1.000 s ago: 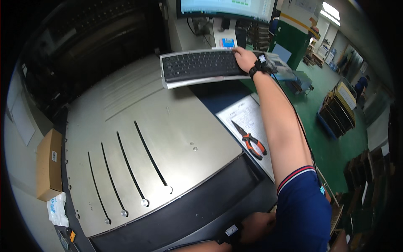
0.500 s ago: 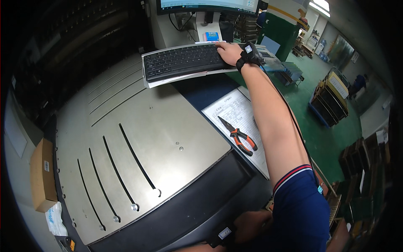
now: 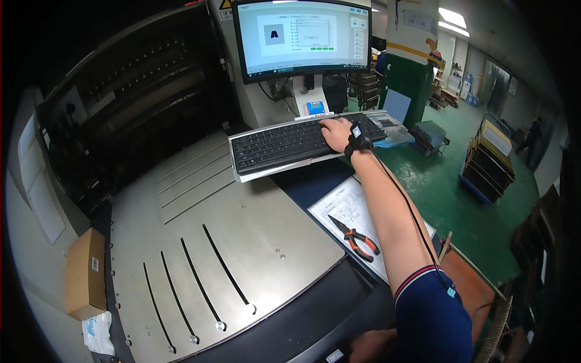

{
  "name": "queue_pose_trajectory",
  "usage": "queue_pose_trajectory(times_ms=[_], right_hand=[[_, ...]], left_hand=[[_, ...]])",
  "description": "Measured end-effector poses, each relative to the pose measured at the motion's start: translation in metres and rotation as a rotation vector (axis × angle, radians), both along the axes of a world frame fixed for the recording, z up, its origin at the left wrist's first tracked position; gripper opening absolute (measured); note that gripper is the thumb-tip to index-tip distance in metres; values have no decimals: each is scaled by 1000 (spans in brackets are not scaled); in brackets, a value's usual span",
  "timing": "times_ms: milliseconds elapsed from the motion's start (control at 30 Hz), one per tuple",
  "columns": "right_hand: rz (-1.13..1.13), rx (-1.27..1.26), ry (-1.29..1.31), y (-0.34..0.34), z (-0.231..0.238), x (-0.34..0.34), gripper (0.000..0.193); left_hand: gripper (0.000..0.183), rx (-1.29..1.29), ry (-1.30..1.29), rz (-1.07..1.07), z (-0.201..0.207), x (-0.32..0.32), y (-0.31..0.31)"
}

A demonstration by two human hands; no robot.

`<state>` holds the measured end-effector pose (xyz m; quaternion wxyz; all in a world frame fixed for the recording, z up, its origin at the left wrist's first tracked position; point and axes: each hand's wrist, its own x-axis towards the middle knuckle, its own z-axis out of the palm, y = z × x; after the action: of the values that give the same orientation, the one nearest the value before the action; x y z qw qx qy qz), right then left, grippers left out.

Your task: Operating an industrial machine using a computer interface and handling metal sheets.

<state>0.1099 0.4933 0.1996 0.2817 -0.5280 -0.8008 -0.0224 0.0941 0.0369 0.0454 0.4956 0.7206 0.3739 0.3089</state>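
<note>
My right hand (image 3: pixel 336 134) rests palm down on the right part of a black keyboard (image 3: pixel 281 145), its fingers on the keys and nothing held. The keyboard lies on a pale, tilted shelf. Above it a monitor (image 3: pixel 305 39) is lit, with a small window open over a page. My left hand (image 3: pixel 372 346) shows only in part at the bottom edge, dark and close to my body; its fingers cannot be made out. Orange-and-black long-nose pliers (image 3: pixel 355 238) lie on a printed form (image 3: pixel 339 206), beside my right forearm.
A slotted metal table (image 3: pixel 242 242) with round knobs fills the left and middle. At its left edge stand a cardboard box (image 3: pixel 86 275) and a white plastic packet (image 3: pixel 98 334). A small blue box (image 3: pixel 315 109) sits under the monitor. Rightward, a loaded cart (image 3: pixel 488 160) stands on the green floor.
The view has tilted up, so the monitor shows nearly whole and the table sits lower. My right hand stays at the keyboard, its fingers slightly shifted. My left hand has slipped lower in view.
</note>
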Motion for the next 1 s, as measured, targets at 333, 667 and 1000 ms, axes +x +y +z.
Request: queue_pose_trajectory(times_ms=[333,667,1000], right_hand=[[68,108,10,10,-8,2,37],[-100,338,309,34,-34,104,27],[0,282,254,16,-31,118,32]], left_hand=[[4,72,-57,110,35,-10,3],[11,39,-118,72,55,-13,12],[21,1,-94,61,69,-13,11]])
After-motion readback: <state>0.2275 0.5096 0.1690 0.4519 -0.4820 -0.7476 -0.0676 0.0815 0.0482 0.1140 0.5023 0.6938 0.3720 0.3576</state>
